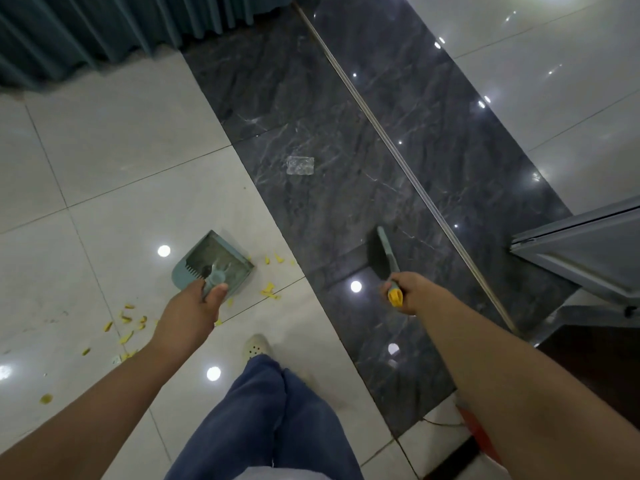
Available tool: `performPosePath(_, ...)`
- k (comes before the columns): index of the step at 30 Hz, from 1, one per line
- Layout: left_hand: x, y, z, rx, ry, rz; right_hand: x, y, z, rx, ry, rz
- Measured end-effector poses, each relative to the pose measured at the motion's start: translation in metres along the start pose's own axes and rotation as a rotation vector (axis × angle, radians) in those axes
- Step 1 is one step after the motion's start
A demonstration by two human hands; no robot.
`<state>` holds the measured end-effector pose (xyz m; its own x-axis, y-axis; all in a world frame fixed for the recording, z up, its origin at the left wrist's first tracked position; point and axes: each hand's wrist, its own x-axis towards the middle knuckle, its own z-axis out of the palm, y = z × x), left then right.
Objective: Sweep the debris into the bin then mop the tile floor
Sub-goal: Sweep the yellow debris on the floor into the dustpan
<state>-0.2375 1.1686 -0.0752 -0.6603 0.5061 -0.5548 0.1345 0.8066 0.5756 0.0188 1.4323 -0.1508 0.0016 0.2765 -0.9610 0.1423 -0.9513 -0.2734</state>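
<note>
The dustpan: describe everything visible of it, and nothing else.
The dustpan looks like pale blue-green plastic, a scoop with a long handle seen almost end-on from above. The left hand grips the handle near its top. A row of comb teeth runs along one inner edge, and the inside looks grey and dusty. It is over the pale floor tile, close to the dark strip; whether it touches the floor cannot be told. Yellow scraps lie beside it, none visibly inside.

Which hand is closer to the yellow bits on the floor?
Left. The left hand, holding the dustpan, is right among the yellow bits. The right hand, gripping the broom, is off to their right, over the dark tiles.
</note>
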Motion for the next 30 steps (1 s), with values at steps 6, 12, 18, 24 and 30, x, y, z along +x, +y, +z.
performPosePath(6,0.032,-0.001,-0.021,-0.046,-0.026,-0.012,0.003,0.025,0.062,-0.072,0.019,0.072)
performPosePath(12,0.052,0.004,-0.045,-0.044,-0.001,-0.008,-0.041,0.07,0.126,-0.212,-0.063,0.287)
performPosePath(18,0.069,0.008,-0.061,-0.122,-0.002,-0.066,-0.058,0.057,0.165,-0.268,-0.158,0.297)
performPosePath(24,0.085,0.037,-0.068,-0.064,-0.005,-0.061,-0.047,0.002,0.169,-0.269,-0.142,0.141)
performPosePath(30,0.115,0.085,-0.063,-0.12,0.033,-0.095,-0.012,-0.115,0.136,-0.241,-0.06,-0.026)
